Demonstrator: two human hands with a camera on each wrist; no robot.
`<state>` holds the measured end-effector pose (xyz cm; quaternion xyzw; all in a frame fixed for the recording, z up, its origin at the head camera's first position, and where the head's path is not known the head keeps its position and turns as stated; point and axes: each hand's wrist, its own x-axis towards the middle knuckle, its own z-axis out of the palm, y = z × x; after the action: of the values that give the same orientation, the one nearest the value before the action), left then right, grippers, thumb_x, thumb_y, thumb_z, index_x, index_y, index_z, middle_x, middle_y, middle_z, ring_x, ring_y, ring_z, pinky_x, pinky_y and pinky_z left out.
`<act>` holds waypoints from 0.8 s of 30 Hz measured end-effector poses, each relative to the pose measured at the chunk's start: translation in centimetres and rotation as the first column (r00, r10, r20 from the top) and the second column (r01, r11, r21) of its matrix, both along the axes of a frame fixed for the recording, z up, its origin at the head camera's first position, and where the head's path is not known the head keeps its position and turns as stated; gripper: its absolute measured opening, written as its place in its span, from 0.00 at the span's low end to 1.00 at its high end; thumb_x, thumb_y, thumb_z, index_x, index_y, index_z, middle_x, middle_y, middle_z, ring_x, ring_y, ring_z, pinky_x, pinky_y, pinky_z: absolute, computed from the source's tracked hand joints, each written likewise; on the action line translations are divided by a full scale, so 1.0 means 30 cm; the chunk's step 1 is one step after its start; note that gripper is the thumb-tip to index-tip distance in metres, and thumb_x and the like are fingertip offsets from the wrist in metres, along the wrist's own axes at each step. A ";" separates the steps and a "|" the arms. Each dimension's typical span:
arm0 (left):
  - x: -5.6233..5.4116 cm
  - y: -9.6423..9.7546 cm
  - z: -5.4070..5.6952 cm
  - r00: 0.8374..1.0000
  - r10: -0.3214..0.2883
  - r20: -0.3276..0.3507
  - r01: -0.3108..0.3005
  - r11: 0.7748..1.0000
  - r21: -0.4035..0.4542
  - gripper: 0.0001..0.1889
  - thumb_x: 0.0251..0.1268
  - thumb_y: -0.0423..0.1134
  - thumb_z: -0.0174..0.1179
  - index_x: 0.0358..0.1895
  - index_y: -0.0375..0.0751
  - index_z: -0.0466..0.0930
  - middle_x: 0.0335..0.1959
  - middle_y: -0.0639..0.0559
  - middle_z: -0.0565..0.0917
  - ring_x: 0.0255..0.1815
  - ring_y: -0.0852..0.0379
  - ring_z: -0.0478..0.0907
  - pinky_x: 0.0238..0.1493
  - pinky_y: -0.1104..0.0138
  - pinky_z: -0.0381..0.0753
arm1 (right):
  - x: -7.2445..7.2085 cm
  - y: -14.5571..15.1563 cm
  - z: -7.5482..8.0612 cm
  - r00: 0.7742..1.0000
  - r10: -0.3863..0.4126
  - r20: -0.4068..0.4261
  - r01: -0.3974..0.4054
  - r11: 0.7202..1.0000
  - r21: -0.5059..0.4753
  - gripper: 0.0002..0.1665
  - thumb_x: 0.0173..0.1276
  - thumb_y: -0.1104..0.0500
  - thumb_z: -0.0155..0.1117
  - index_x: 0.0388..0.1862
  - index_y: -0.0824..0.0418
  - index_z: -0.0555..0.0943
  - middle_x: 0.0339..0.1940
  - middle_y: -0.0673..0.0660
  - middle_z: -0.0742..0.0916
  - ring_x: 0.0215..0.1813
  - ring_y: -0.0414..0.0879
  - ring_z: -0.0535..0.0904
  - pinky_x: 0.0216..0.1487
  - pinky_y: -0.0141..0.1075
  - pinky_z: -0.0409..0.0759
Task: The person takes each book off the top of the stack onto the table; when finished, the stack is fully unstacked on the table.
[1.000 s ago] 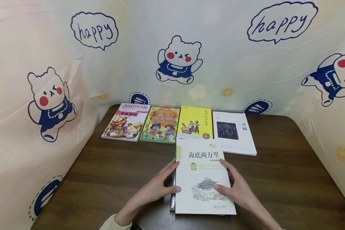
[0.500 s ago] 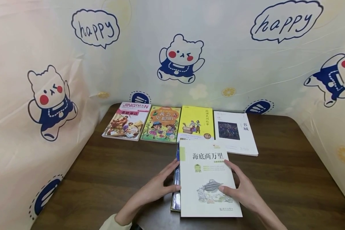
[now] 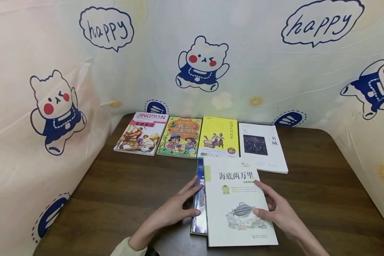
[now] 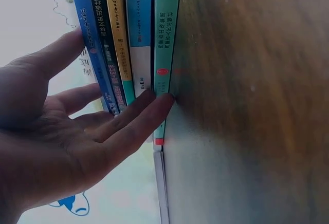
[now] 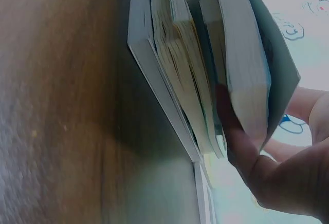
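In the head view, a white book with Chinese lettering and a grey shell-like drawing lies on top of a stack, shifted right of the blue book beneath it. My right hand grips the white book at its right side, thumb on the cover and a finger against the page edges. Along the left side my left hand rests with fingers extended, touching the stack. Several coloured spines show in the left wrist view, among them a green book lowest, by my fingertips. The right wrist view shows the lower books' page edges.
Behind the stack a row of books lies flat: a pink-topped book, an orange-and-green book, a yellow book and a white magazine. All are on a dark wooden table, with a bear-printed curtain around it.
The white book has slid right and slightly toward me with my right hand, baring more of the blue book. My left hand has stayed nearly still.
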<state>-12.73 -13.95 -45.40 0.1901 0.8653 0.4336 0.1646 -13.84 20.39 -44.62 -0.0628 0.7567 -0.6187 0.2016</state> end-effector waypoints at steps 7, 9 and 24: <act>0.002 -0.003 -0.002 1.000 -0.004 -0.004 0.004 1.000 0.000 0.38 0.64 0.51 0.62 0.75 0.52 0.57 0.79 0.56 0.43 0.76 0.44 0.47 0.65 0.41 0.60 | -0.002 0.042 0.016 0.993 0.096 0.068 -0.091 0.993 -0.076 0.49 0.63 0.66 0.66 0.78 0.56 0.52 0.67 0.73 0.65 0.45 0.59 0.84 0.40 0.48 0.83; 0.002 -0.003 -0.003 1.000 -0.004 -0.005 0.004 1.000 0.001 0.38 0.64 0.51 0.62 0.75 0.52 0.57 0.79 0.56 0.43 0.76 0.44 0.48 0.65 0.41 0.60 | 0.000 0.052 0.023 0.993 0.102 0.063 -0.098 0.993 -0.070 0.48 0.64 0.65 0.65 0.78 0.56 0.52 0.65 0.74 0.67 0.44 0.60 0.84 0.41 0.48 0.83; 0.004 -0.009 -0.002 0.999 -0.027 -0.044 0.027 1.000 0.012 0.38 0.64 0.49 0.63 0.75 0.49 0.57 0.79 0.54 0.43 0.76 0.44 0.49 0.64 0.41 0.61 | 0.023 0.123 0.065 0.991 0.076 0.107 -0.062 0.990 -0.128 0.44 0.68 0.66 0.59 0.78 0.47 0.54 0.47 0.66 0.86 0.45 0.58 0.85 0.43 0.44 0.82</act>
<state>-12.62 -14.23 -45.46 0.2125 0.8632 0.4326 0.1502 -13.16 24.08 -42.67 -0.0666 0.7014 -0.6600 0.2607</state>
